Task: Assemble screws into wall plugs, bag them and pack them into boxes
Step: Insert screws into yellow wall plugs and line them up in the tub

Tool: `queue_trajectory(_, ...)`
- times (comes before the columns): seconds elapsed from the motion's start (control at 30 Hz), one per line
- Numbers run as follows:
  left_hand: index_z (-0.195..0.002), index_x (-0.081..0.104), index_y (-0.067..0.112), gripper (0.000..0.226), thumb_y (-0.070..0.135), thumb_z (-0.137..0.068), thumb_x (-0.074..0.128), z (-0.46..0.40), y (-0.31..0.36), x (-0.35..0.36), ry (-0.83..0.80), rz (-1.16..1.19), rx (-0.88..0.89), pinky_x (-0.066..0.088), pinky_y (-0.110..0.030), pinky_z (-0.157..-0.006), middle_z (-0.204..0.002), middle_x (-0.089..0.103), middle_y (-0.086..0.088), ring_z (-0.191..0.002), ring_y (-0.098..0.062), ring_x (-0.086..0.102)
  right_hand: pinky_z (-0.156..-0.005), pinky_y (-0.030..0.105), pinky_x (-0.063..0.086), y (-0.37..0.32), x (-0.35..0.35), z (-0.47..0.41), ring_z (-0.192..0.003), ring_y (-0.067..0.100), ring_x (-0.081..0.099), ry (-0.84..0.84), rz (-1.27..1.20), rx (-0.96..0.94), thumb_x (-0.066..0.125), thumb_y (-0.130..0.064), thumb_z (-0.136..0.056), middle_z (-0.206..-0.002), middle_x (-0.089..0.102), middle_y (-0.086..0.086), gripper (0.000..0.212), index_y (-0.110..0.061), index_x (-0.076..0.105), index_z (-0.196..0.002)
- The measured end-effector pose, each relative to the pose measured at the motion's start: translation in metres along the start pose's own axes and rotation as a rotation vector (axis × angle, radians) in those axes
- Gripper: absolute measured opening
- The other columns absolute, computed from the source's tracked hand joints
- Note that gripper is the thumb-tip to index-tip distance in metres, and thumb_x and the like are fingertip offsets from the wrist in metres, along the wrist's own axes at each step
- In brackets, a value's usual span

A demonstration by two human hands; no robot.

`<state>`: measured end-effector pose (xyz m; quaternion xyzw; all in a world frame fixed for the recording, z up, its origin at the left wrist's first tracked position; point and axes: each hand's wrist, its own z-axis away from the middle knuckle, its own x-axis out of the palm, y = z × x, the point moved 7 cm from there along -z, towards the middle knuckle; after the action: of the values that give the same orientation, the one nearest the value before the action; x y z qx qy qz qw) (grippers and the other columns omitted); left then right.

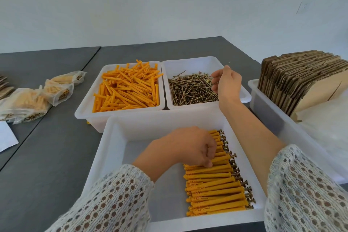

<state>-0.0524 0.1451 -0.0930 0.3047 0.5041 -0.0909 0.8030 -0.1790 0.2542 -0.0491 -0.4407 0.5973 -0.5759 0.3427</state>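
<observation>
Left hand is pinching an assembled plug in the near tray's row while the right hand picks loosely at the screws, so a careless nudge could probably mess up that neat row.

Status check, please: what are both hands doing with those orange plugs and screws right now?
Left hand fingers on the row of assembled plugs in the near tray. Right hand fingers reaching into the screws; grip unclear. Loose plugs untouched. Nothing in the way.
</observation>
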Motion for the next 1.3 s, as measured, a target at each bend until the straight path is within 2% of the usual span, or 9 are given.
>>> queue_trajectory(0.23,-0.092,0.072,0.021,0.007,0.025,-0.087,0.074,0.002,-0.006,-0.022,0.126,0.109,0.066,0.053,-0.030,-0.077,-0.083,0.070,0.009,-0.080,-0.007,0.062,-0.056,0.030,0.036,0.005,0.028,0.003,-0.057,0.018,0.040,-0.206,0.706,-0.304,0.040,-0.012,-0.095,-0.063,0.047,0.005,0.028,-0.004,0.053,-0.072)
queue_trajectory(0.33,-0.089,0.070,0.023,0.005,0.022,-0.092,0.066,0.014,-0.012,-0.060,0.492,0.150,0.138,0.053,-0.032,-0.074,-0.080,0.066,0.013,-0.077,-0.006,0.060,-0.073,0.037,0.043,0.024,0.046,0.009,-0.080,0.024,0.053,-0.446,1.256,-0.235,0.042,-0.029,-0.096,-0.086,0.057,0.002,0.019,-0.016,0.056,-0.095)
queue_trajectory(0.4,-0.091,0.069,0.025,0.009,0.021,-0.095,0.061,0.030,-0.028,-0.087,0.796,0.118,0.109,0.051,-0.032,-0.072,-0.081,0.064,0.015,-0.078,-0.005,0.057,-0.075,0.038,0.035,0.031,0.049,0.010,-0.076,0.022,0.051,-0.550,1.418,-0.142,0.038,-0.032,-0.096,-0.089,0.059,0.002,0.024,-0.017,0.057,-0.096)
queue_trajectory(0.5,-0.106,0.067,0.025,0.016,0.022,-0.097,0.054,0.049,-0.074,-0.105,0.972,-0.109,-0.219,0.051,-0.039,-0.080,-0.100,0.066,0.009,-0.096,-0.015,0.056,-0.080,0.040,0.033,0.035,0.048,0.011,-0.081,0.023,0.052,-0.619,1.413,-0.070,0.031,-0.034,-0.096,-0.091,0.058,0.004,0.031,-0.015,0.056,-0.099)
queue_trajectory(0.67,-0.130,0.056,0.030,0.037,0.046,-0.098,0.047,0.062,-0.149,-0.088,0.687,-0.081,-0.745,0.038,-0.051,-0.103,-0.135,0.054,-0.005,-0.129,-0.032,0.044,-0.104,0.047,0.037,0.042,0.051,0.013,-0.117,0.031,0.052,-0.806,1.448,-0.044,0.029,-0.044,-0.093,-0.128,0.058,0.007,0.040,-0.018,0.053,-0.111)
queue_trajectory(0.8,-0.110,0.063,0.042,0.037,0.054,-0.099,0.030,0.057,-0.166,-0.079,0.457,-0.062,-0.799,0.031,-0.054,-0.107,-0.136,0.056,-0.003,-0.137,-0.036,0.034,-0.105,0.049,0.037,0.043,0.052,0.014,-0.115,0.030,0.053,-0.829,1.432,-0.044,0.030,-0.045,-0.092,-0.122,0.059,0.006,0.036,-0.020,0.052,-0.105)
queue_trajectory(0.9,-0.082,0.053,0.036,0.031,0.042,-0.099,0.028,0.054,-0.168,-0.079,0.433,-0.071,-0.792,0.036,-0.050,-0.098,-0.126,0.058,-0.004,-0.134,-0.035,0.034,-0.089,0.040,0.043,0.039,0.053,0.014,-0.096,0.024,0.057,-0.772,1.374,-0.143,0.035,-0.037,-0.093,-0.099,0.062,0.001,0.026,-0.019,0.054,-0.093)
queue_trajectory(1.03,-0.084,0.055,0.029,0.030,0.033,-0.098,0.030,0.048,-0.172,-0.082,0.466,-0.052,-0.769,0.041,-0.040,-0.081,-0.109,0.063,0.000,-0.104,-0.028,0.056,-0.068,0.033,0.044,0.028,0.051,0.014,-0.079,0.020,0.058,-0.596,1.192,-0.309,0.037,-0.023,-0.096,-0.083,0.062,-0.001,0.021,-0.017,0.054,-0.084)
queue_trajectory(1.3,-0.085,0.069,0.032,0.030,0.033,-0.097,0.041,0.051,-0.169,-0.087,0.625,-0.020,-0.725,0.024,-0.053,-0.103,-0.088,0.066,0.008,-0.091,-0.021,0.057,-0.061,0.032,0.044,0.015,0.046,0.013,-0.065,0.015,0.054,-0.426,0.941,-0.423,0.037,-0.023,-0.104,-0.072,0.058,-0.004,0.032,-0.015,0.063,-0.085)
